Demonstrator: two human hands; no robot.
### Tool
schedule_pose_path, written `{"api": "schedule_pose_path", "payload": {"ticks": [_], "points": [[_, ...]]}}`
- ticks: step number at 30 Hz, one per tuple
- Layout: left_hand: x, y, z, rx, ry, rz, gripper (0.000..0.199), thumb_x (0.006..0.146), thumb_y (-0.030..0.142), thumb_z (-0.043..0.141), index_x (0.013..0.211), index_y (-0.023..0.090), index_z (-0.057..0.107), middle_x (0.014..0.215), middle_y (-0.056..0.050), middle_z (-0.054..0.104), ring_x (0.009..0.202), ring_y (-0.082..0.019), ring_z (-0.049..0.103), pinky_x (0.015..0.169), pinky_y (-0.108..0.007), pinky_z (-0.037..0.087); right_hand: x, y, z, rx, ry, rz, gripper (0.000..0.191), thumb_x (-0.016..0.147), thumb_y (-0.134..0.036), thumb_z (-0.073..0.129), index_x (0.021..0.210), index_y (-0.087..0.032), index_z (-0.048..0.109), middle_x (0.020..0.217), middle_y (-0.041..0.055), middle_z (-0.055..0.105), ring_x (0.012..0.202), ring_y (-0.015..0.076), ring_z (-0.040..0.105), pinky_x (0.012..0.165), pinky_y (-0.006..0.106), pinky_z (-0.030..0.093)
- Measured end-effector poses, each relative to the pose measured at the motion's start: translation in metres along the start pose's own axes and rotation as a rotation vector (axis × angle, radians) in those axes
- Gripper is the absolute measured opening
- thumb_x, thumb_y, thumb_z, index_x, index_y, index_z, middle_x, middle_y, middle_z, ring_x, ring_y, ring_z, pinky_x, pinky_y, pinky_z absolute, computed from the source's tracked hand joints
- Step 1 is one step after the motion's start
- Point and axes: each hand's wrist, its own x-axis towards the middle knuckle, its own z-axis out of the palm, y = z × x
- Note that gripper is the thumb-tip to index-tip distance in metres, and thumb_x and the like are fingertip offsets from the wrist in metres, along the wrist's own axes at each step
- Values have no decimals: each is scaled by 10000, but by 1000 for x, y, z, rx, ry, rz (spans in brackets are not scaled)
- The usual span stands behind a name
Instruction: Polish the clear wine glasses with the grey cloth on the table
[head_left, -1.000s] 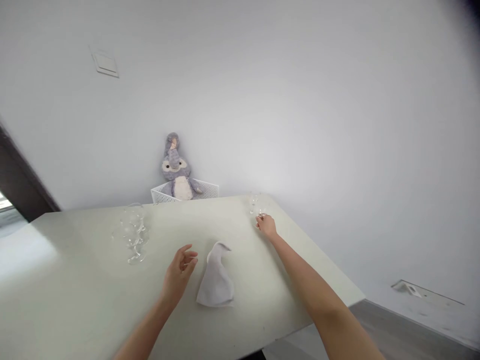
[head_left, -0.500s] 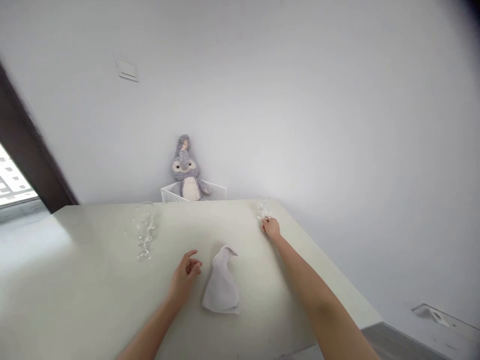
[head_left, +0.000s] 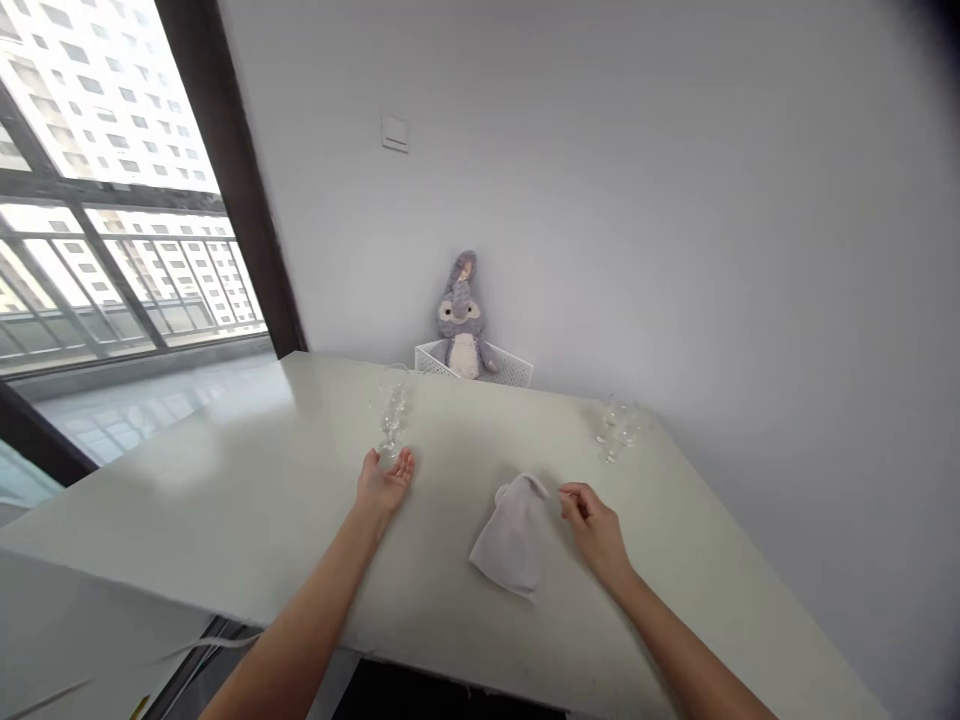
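My left hand (head_left: 385,482) reaches to the near end of a cluster of clear stemmed glasses (head_left: 394,410) at the left. Its fingers are apart and turned up; whether they touch the lowest glass I cannot tell. My right hand (head_left: 596,525) hovers just right of a pale grey cloth (head_left: 513,538), its fingers loosely bent with a gap to the thumb and nothing visible between them. The cloth lies crumpled on the table between my hands. Beyond my right hand stands a second group of clear glasses (head_left: 619,428), their number blurred by transparency.
The pale table (head_left: 442,600) runs to the wall. At its far edge sits a white perforated basket (head_left: 516,372) with a grey plush toy (head_left: 463,330) in it. A dark-framed window (head_left: 127,240) with a railing is at the left. A switch (head_left: 395,133) is on the wall.
My right hand has left the right-hand glasses and come back beside the cloth. My left hand has moved forward to the left-hand glasses and opened. The view has swung left.
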Motion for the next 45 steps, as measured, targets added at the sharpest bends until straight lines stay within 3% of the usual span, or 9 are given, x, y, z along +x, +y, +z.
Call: {"api": "schedule_pose_path", "payload": {"ticks": [6,8,12,19,23,28,33,41,45], "points": [[30,13,16,-250,3,-227,497,860,509,173,1285,281,51,1124,-182,481,925,-233,601,610,-397,534,11,-59,17,-376,-112,-23,478,846,-537,269,1111,-224,514,724,24,624,623,163,563,569,253,348],[34,15,17,-352,-19,-237,462,855,529,162,1243,278,166,1149,-186,470,953,-242,591,615,-406,538,22,-61,22,-483,-228,-17,497,842,-556,265,1133,-244,520,766,42,641,671,182,581,574,255,342],[39,20,12,-511,-58,-228,336,865,465,274,995,188,412,1110,-171,507,948,-229,594,634,-364,550,30,-53,37,-487,-376,-52,493,846,-541,263,763,-226,632,669,37,633,634,181,570,550,251,329],[17,14,19,-486,-93,-201,104,769,236,519,797,146,473,1002,-148,574,931,-233,603,660,-312,552,19,-50,45,48,-153,-9,313,803,-384,410,978,-217,608,630,-11,601,542,134,516,531,230,373],[-7,1,41,-353,-347,-215,155,701,132,562,851,137,528,949,-116,600,983,-258,580,780,-365,513,17,-68,34,245,5,-36,374,809,-304,370,1099,-180,569,715,16,614,510,117,478,496,231,389],[-22,-12,66,-290,-630,-118,233,719,137,570,945,179,529,1003,-69,602,1047,-249,542,898,-418,421,29,-102,23,127,190,-327,437,769,-110,321,1123,-187,565,1143,70,543,983,188,479,827,332,419],[-28,-29,72,-314,-719,-48,256,761,160,542,1012,196,506,1039,-52,594,1016,-200,552,910,-381,395,35,-126,49,-79,56,-530,553,711,-9,315,1209,-163,501,1181,95,541,951,219,479,838,389,419],[-19,-46,56,-347,-596,-45,248,735,157,566,969,207,502,1010,-51,588,1048,-221,529,907,-397,389,63,-98,67,369,65,-60,425,727,-185,414,1137,-159,523,1102,79,593,962,195,555,872,346,408],[-22,-57,57,-315,-578,-47,271,714,169,595,964,207,500,1000,-48,579,1028,-219,542,898,-403,396,76,-82,71,521,86,79,349,699,-272,486,1016,-159,579,975,66,636,815,185,583,735,308,458]]}}
